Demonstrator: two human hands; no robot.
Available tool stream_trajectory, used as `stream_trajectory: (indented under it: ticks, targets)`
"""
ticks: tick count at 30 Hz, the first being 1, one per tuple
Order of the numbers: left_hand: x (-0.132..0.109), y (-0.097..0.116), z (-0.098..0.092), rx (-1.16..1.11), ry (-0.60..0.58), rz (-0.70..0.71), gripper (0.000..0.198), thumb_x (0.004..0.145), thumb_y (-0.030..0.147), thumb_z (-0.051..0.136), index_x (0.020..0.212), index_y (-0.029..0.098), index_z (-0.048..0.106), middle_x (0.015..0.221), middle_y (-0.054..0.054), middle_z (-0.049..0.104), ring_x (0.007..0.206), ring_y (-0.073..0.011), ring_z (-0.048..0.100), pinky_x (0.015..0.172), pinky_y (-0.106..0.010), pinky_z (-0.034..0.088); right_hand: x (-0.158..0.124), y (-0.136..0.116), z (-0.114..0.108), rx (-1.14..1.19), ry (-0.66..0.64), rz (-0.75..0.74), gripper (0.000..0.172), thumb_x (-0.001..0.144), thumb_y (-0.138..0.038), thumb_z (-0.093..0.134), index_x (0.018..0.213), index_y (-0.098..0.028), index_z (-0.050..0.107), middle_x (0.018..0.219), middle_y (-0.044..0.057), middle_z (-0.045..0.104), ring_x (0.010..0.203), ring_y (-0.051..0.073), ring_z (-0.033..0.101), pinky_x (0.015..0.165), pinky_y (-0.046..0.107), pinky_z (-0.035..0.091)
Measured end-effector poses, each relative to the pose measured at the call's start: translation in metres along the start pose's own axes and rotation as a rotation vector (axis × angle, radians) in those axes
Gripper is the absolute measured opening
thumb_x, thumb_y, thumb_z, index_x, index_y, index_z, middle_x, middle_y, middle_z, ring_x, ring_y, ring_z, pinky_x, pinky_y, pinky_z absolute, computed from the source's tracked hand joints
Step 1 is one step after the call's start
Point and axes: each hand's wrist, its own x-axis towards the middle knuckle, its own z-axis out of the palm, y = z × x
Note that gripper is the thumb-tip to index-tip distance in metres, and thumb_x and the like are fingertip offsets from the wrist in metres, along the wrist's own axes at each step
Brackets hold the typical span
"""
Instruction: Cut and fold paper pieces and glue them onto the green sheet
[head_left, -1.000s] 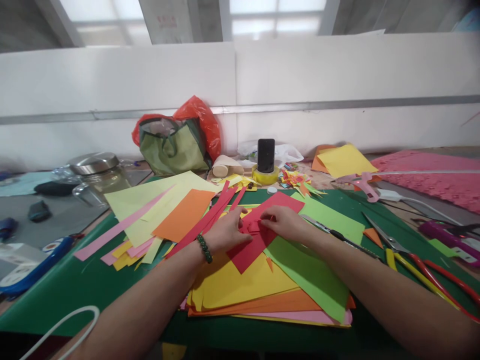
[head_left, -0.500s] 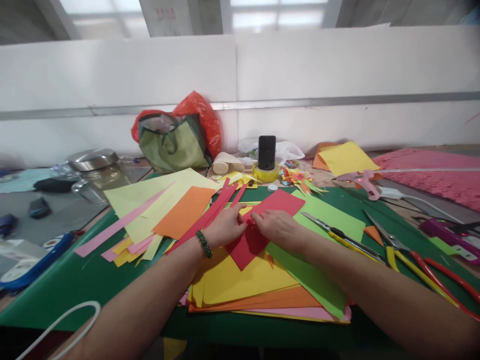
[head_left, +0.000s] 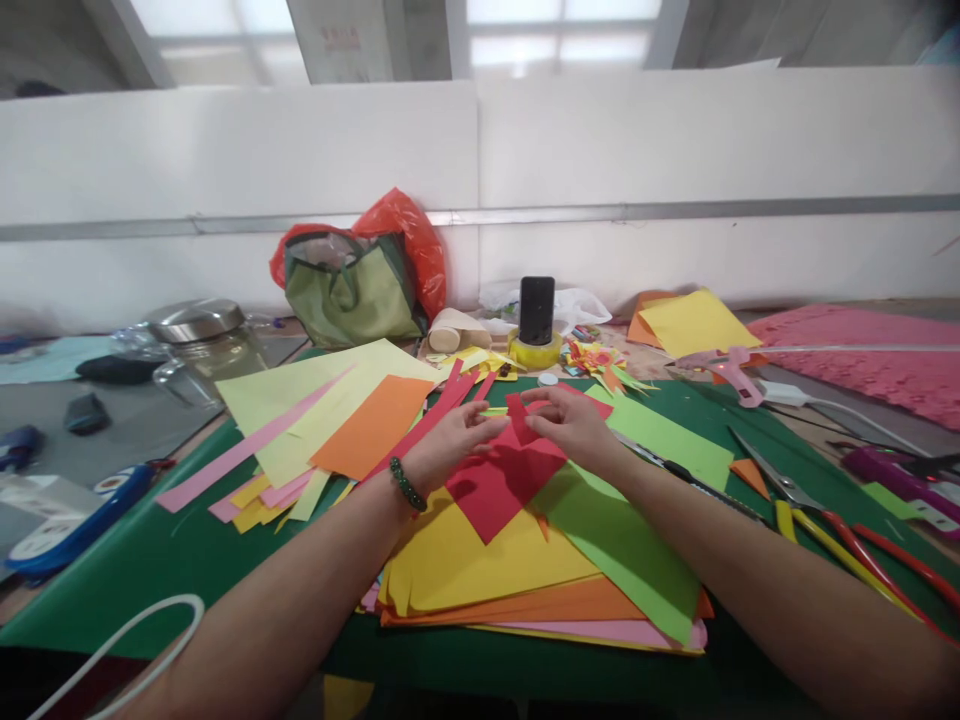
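Between my hands a small piece of red paper (head_left: 519, 418) is raised, pinched in the fingers of my right hand (head_left: 574, 425). My left hand (head_left: 452, 443), with a green bead bracelet at the wrist, hovers just left of it, fingers apart and holding nothing. Below both hands lies a larger red sheet (head_left: 491, 495), turned cornerwise on a stack of yellow paper (head_left: 480, 570). Several red strips (head_left: 442, 405) lie behind my left hand. A lime green sheet (head_left: 622, 550) reaches under my right forearm, which partly covers a utility knife (head_left: 667, 462).
Scissors (head_left: 787, 487) lie at the right, near a pink glue gun (head_left: 739, 372). An orange sheet (head_left: 375, 425) and pale yellow sheets (head_left: 262, 400) spread at the left. At the back stand a phone (head_left: 536, 310) on yellow tape (head_left: 535, 352) and a glass jar (head_left: 214, 350).
My hands have drawn apart and lifted from the red sheet. The small red piece now shows raised in my right hand, and the left fingers have spread. The camera view has shifted slightly.
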Motion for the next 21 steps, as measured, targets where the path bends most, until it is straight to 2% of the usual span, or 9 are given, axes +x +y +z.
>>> stream_trajectory:
  ticks: [3,6,9,12,14,16,18,21]
  targets:
    - [-0.003,-0.002,0.010,-0.165,-0.137,-0.047,0.028,0.081,0.039,0.066,0.092,0.015,0.060,0.077,-0.001,0.060,0.064,-0.0074,0.056,0.060,-0.019,0.044,-0.002,-0.006,0.008,0.254,-0.072,0.033,0.026,0.077,-0.030,0.057,0.097,-0.015,0.057,0.068,0.002,0.069,0.064,0.017,0.065,0.062,0.030,0.050]
    - [-0.003,-0.002,0.018,-0.284,-0.079,-0.098,0.019,0.090,0.029,0.056,0.078,0.015,0.058,0.064,0.002,0.057,0.052,-0.0046,0.050,0.055,-0.016,0.042,-0.004,-0.009,0.016,0.213,-0.104,-0.048,0.018,0.079,-0.033,0.055,0.084,-0.016,0.059,0.074,0.004,0.070,0.068,0.016,0.065,0.063,0.029,0.050]
    - [-0.002,0.004,0.017,-0.420,0.042,-0.089,0.026,0.096,0.017,0.041,0.078,0.014,0.059,0.070,-0.002,0.063,0.062,-0.0069,0.059,0.063,-0.018,0.047,-0.002,-0.005,0.014,-0.055,0.004,-0.147,0.023,0.087,-0.034,0.049,0.083,-0.017,0.064,0.080,0.005,0.070,0.074,0.018,0.064,0.068,0.030,0.049]
    - [-0.002,0.012,0.010,-0.486,0.159,-0.056,0.027,0.097,0.015,0.036,0.085,0.013,0.061,0.077,-0.006,0.067,0.072,-0.0108,0.065,0.070,-0.023,0.050,0.002,0.003,0.007,-0.407,0.047,-0.137,0.024,0.088,-0.035,0.053,0.098,-0.016,0.065,0.098,0.010,0.070,0.092,0.022,0.063,0.078,0.032,0.047]
    - [-0.003,0.017,0.005,-0.523,0.224,-0.031,0.024,0.096,0.012,0.038,0.087,0.012,0.060,0.068,-0.003,0.064,0.063,-0.0093,0.062,0.067,-0.022,0.051,0.004,0.005,0.007,-0.625,-0.064,-0.126,0.036,0.084,-0.038,0.060,0.113,-0.015,0.060,0.113,0.012,0.066,0.105,0.025,0.059,0.082,0.032,0.046]
    - [-0.003,0.020,-0.001,-0.562,0.256,-0.012,0.022,0.094,0.010,0.039,0.089,0.012,0.060,0.058,0.002,0.057,0.053,-0.0068,0.056,0.060,-0.020,0.050,0.005,0.002,0.009,-0.814,-0.200,-0.125,0.046,0.086,-0.040,0.059,0.125,-0.015,0.053,0.116,0.014,0.065,0.108,0.025,0.059,0.078,0.029,0.045]
    - [-0.002,0.022,-0.007,-0.594,0.280,0.006,0.022,0.093,0.008,0.039,0.089,0.012,0.060,0.053,0.004,0.051,0.046,-0.0050,0.050,0.054,-0.017,0.047,0.004,-0.003,0.013,-0.935,-0.270,-0.134,0.042,0.091,-0.033,0.052,0.129,-0.013,0.050,0.107,0.016,0.067,0.101,0.025,0.062,0.070,0.027,0.044]
    - [0.001,0.024,-0.015,-0.616,0.322,0.045,0.022,0.092,0.006,0.038,0.085,0.013,0.058,0.050,0.006,0.047,0.043,-0.0029,0.046,0.049,-0.012,0.043,0.001,-0.009,0.015,-0.981,-0.284,-0.169,0.036,0.091,-0.016,0.047,0.126,-0.010,0.052,0.094,0.016,0.069,0.090,0.026,0.064,0.063,0.027,0.041]
